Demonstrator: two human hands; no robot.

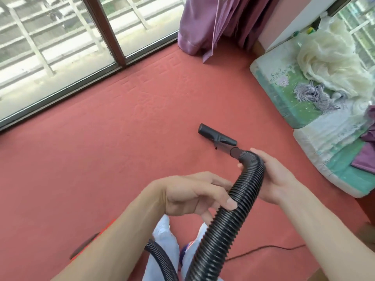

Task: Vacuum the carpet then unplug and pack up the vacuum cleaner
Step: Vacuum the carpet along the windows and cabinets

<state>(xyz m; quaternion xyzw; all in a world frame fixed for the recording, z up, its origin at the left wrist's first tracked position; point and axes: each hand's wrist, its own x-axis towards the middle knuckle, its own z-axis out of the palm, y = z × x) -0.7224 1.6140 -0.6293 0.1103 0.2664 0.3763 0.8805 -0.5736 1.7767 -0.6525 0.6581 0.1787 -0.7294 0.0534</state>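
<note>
The black ribbed hose is held up in the near middle, rising from the bottom edge and bent sharply over at its top. From that bend a short tube is angled down and left to the black T-shaped nozzle, which is set low on the red carpet.

The right hand is wrapped round the hose just below the bend, fingers curled behind it and a thumb tip showing on the left side. The left hand is placed lower down, and there the hose is pinched between the thumb on the near side and the fingers reaching behind.

Another loop of the hose is seen lower, beside legs in pale trousers. A thin black cord is laid across the carpet at near right.

At far left the carpet is bordered by a brown-framed glass door. A purple curtain is hung further right, its hem touching the carpet. Against the right side, green-patterned cushions are piled with cream fabric.
</note>
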